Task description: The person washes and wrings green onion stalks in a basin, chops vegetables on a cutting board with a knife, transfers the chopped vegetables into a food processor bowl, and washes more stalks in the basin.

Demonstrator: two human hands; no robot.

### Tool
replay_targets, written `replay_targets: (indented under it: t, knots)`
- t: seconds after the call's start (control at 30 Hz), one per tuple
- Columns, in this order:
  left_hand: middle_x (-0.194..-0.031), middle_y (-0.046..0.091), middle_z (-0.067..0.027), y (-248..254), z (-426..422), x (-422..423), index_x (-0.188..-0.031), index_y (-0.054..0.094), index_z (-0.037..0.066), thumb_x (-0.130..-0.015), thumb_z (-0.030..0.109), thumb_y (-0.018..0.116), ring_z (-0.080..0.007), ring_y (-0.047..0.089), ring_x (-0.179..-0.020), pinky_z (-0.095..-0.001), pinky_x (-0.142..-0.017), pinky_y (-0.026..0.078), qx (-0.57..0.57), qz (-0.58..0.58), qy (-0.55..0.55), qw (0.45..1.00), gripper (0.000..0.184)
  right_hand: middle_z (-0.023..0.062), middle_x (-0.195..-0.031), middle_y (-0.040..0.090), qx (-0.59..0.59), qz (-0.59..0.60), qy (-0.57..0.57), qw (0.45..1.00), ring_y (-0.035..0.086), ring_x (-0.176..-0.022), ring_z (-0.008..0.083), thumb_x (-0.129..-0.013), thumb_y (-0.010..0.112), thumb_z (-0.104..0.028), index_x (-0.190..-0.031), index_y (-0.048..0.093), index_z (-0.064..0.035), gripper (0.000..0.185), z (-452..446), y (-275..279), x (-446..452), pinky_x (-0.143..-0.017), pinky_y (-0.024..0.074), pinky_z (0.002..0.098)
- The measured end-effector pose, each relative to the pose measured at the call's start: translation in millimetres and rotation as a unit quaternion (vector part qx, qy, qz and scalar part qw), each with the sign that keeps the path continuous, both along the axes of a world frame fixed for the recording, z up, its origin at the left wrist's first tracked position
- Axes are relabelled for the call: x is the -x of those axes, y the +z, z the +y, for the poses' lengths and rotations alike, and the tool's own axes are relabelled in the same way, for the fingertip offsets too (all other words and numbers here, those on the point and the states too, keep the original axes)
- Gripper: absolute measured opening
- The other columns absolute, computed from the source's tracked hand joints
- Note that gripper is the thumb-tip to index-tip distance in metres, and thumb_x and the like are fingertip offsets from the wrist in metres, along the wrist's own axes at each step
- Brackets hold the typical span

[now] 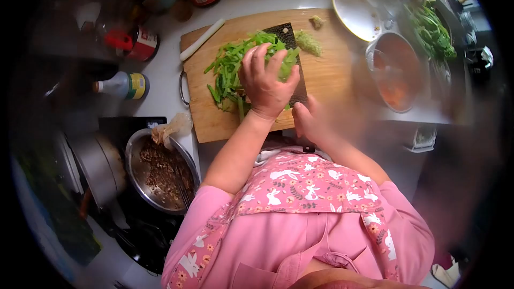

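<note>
The left hand [269, 81] is spread with fingers curved over the cut greens [228, 67], touching them. The right hand [307, 120], partly blurred, grasps the knife [301, 88] by its near end; its dark blade stands along the greens' right side. The greens lie left of centre on the board [333, 77]. A pale stalk [202, 39] lies far left, a minced heap [309, 44] far right.

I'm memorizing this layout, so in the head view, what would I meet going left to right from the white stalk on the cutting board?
White stalk, chopped greens, minced pile, white plate, round bowl, leafy greens.
</note>
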State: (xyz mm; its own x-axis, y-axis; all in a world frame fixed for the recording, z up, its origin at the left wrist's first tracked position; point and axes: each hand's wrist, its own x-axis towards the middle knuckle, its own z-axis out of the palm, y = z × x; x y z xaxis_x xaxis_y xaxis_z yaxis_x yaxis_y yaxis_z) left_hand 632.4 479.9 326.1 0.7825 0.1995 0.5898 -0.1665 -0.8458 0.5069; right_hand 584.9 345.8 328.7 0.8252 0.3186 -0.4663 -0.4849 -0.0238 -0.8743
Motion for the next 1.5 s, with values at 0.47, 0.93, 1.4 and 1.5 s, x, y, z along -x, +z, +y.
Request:
replay_targets:
  t: [0.47, 0.93, 1.4, 1.5]
  knots:
    - [-0.114, 0.051, -0.0038, 93, -166, -48, -0.094, 0.066, 0.018, -0.063, 0.03, 0.073, -0.0294, 0.044, -0.113, -0.0466, -0.092, 0.033, 0.027, -0.172, -0.171, 0.97, 0.034, -0.0009, -0.063, 0.049, 0.066, -0.238, -0.163, 0.955, 0.045, -0.044, 0.0064, -0.095, 0.045, -0.013, -0.102, 0.05, -0.0022, 0.014, -142, 74, 1, -0.041, 0.0374, 0.0207]
    - [-0.117, 0.049, -0.0121, 14, -242, -48, -0.102, 0.059, 0.011, -0.075, 0.017, 0.064, -0.0324, 0.042, -0.116, -0.0462, -0.103, 0.025, 0.181, -0.002, -0.21, 0.961, 0.028, 0.0227, -0.072, 0.058, 0.333, -0.359, -0.163, 0.856, 0.057, -0.063, 0.0415, -0.088, 0.052, -0.011, -0.096, 0.052, -0.0011, 0.013, -237, 53, -17, -0.056, 0.0446, 0.045]
    - [-0.14, 0.035, -0.0203, 7, -243, -39, -0.133, 0.039, -0.001, -0.079, 0.02, 0.057, -0.0387, 0.029, -0.132, -0.0588, -0.106, 0.016, -0.117, 0.072, -0.255, 0.957, 0.061, 0.0206, -0.066, 0.055, 0.38, -0.405, -0.202, 0.807, 0.055, -0.059, 0.0382, -0.089, 0.052, -0.012, -0.091, 0.052, -0.0005, 0.012, -247, 66, -7, -0.055, 0.0436, 0.0413]
    - [-0.139, 0.037, -0.0192, 26, -239, -41, -0.126, 0.049, 0.004, -0.079, 0.035, 0.061, -0.0397, 0.022, -0.134, -0.0608, -0.106, 0.012, -0.143, 0.059, -0.21, 0.965, 0.058, 0.0095, -0.058, 0.05, 0.391, -0.382, -0.165, 0.821, 0.051, -0.05, 0.0176, -0.092, 0.05, -0.011, -0.093, 0.052, -0.0005, 0.011, -267, 72, -24, -0.049, 0.0416, 0.0336]
